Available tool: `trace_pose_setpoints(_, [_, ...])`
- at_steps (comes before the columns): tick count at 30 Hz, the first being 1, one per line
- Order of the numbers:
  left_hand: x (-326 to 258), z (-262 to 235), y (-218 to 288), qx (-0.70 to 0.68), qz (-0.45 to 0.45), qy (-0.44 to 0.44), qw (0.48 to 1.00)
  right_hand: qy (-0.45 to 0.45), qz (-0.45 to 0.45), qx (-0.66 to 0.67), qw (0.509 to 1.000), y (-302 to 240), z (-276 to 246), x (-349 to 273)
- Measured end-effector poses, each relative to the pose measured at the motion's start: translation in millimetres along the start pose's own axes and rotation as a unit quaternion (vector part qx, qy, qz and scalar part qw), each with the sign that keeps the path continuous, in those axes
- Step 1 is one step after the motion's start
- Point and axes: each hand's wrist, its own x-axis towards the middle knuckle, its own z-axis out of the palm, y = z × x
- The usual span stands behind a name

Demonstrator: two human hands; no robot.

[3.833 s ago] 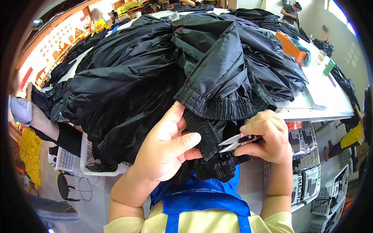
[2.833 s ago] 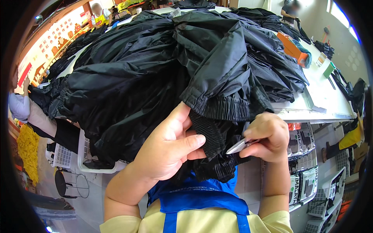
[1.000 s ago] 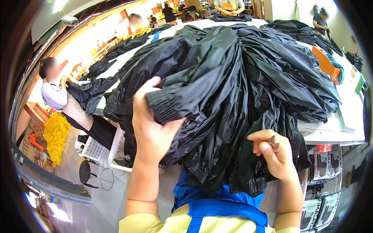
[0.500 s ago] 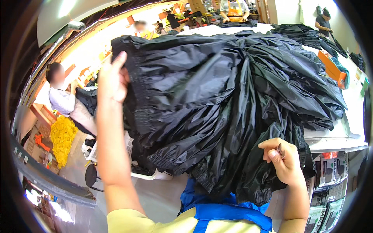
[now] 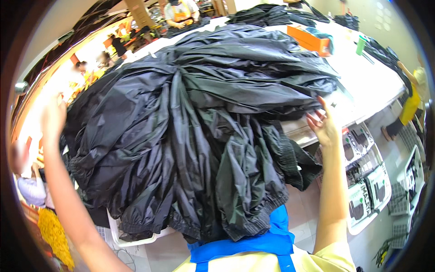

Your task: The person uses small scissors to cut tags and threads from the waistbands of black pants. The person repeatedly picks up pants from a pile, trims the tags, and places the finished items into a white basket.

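A big bundle of shiny black garments (image 5: 136, 109), gathered at one point so its folds fan out, covers the near part of the white table and hangs over its front edge. Several elasticated ends (image 5: 251, 224) dangle toward my blue apron (image 5: 244, 247). My left hand (image 5: 54, 115) is at the bundle's far left edge, washed out by glare and smeared, so its grip does not show. Beside the bundle's right edge, my right hand (image 5: 325, 127) has its fingers apart, fingertips close to the black cloth. Whether a small tool is still in it cannot be made out.
On the white table (image 5: 376, 75) are an orange box (image 5: 308, 41), a green bottle (image 5: 361, 45) and more black garments (image 5: 263, 16). White baskets (image 5: 369, 181) with packages stand below right. A white basket (image 5: 131, 238) is under the bundle. Yellow cloth (image 5: 56, 235) lies left; co-workers are around.
My view has turned right, so the bundle sits further left. My right hand has moved out to the bundle's right edge and spread its fingers; the small dark tool it held no longer shows clearly.
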Motion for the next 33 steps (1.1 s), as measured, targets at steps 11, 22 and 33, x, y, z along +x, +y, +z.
trace_pose_setpoints(11, [-119.1, -120.1, 426.2, -0.382, 0.413, 0.049, 0.826, -0.161, -0.087, 0.033, 0.983, 4.9, -14.4, -30.0])
trace_pose_setpoints(22, [-142.8, -115.0, 326.3, -0.473, 0.550, 0.036, 0.687, -0.120, -0.098, 0.320, 0.935, 10.2, -71.5, -28.8])
trace_pose_setpoints(33, [-179.2, -117.5, 294.0, -0.403, 0.530, -0.040, 0.745, -0.184, -0.047, 0.334, 0.923, 25.0, -129.5, -129.9])
